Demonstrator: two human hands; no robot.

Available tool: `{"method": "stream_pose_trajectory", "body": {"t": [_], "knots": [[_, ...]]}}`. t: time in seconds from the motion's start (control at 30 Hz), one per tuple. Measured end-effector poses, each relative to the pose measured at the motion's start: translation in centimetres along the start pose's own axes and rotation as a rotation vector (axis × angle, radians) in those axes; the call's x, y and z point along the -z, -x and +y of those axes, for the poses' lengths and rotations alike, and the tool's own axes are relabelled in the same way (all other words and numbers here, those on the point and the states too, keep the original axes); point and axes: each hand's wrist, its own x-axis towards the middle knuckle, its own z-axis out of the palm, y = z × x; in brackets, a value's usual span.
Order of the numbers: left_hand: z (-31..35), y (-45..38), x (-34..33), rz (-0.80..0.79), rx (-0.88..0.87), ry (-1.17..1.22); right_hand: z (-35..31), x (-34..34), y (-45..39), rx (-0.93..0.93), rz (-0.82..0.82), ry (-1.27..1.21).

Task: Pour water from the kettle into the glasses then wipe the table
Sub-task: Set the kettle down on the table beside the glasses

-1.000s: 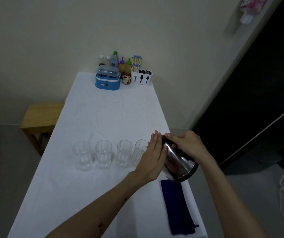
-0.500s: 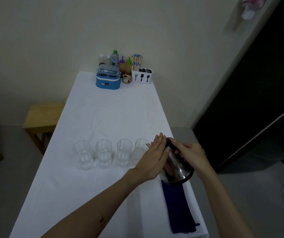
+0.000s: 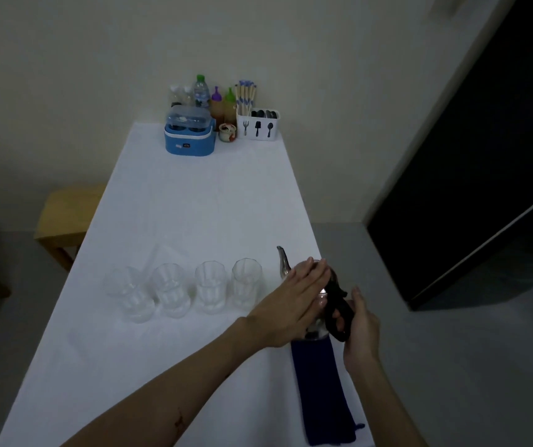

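Observation:
Several clear glasses stand in a row across the white table. To their right a steel kettle stands upright, its spout pointing up and away. My left hand lies flat with fingers together on the kettle's lid and near side. My right hand holds the kettle's black handle. A dark blue cloth lies along the table's right edge, just under and in front of the kettle.
At the table's far end stand a blue lidded box, several bottles, a small jar and a white cutlery holder. A wooden stool is left of the table. A dark doorway is at the right.
The kettle, tilted toward the rightmost glass before, has swung back upright and come down by the blue cloth. My right hand slid from its top to the handle.

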Motion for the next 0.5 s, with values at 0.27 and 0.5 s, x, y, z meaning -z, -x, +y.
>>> {"method": "stream_pose_trajectory", "body": {"t": [0.27,0.5], "knots": [[-3.8,-5.6,-3.1,-0.158,0.068,-0.126,2.3,-1.0,-8.1,-0.023,0.047,-0.093],[-5.8,-6.7,-5.5,-0.261,0.166,-0.141,4.9,-2.5,-11.1,-0.05,0.055,-0.175]]}}
